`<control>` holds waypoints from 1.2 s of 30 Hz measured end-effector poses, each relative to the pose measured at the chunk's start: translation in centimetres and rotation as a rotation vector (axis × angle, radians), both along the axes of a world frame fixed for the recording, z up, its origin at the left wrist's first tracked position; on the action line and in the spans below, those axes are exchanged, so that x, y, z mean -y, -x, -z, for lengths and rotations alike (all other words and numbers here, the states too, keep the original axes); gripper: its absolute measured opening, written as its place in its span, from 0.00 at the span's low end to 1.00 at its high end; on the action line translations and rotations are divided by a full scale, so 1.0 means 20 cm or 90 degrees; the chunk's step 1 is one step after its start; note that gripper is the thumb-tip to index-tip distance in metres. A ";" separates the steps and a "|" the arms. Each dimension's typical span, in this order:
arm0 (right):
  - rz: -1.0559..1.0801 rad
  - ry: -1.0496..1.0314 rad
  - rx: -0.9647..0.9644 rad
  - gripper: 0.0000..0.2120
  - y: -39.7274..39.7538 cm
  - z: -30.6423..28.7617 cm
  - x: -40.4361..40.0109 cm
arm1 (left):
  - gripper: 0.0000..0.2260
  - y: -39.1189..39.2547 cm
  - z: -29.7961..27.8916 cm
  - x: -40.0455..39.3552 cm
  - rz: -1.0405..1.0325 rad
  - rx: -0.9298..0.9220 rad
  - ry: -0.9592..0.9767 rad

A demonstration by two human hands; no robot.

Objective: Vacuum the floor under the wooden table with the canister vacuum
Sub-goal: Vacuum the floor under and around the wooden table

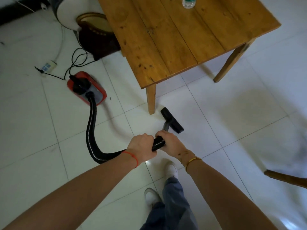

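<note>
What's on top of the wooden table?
A clear plastic bottle stands on the wooden table, near its far edge. The frame cuts off its top, and the tabletop's far part is out of view.

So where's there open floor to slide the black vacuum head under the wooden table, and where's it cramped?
Open tile runs between the near table leg and the right table leg, straight ahead of the black floor nozzle. More bare tile lies right of the wooden table. Crowded: the table's left side, by the dark round stand, black cord and red canister vacuum.
</note>
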State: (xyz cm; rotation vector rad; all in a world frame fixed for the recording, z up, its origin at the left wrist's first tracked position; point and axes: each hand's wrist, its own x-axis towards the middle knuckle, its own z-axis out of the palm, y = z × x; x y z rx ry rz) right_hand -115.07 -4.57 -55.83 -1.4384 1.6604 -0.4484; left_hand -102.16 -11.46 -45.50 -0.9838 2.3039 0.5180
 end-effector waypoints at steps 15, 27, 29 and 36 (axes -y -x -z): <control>-0.049 0.013 -0.041 0.12 0.45 0.07 -0.01 | 0.11 0.42 0.06 -0.06 -0.040 -0.015 0.008; -0.127 0.013 -0.096 0.11 1.60 0.12 0.33 | 0.13 1.52 0.18 0.15 -0.151 -0.067 0.049; -0.134 0.012 -0.102 0.11 1.72 0.13 0.36 | 0.12 1.65 0.19 0.16 -0.165 -0.069 0.048; -0.175 0.004 -0.112 0.11 1.88 0.13 0.40 | 0.12 1.81 0.17 0.14 -0.206 -0.070 0.044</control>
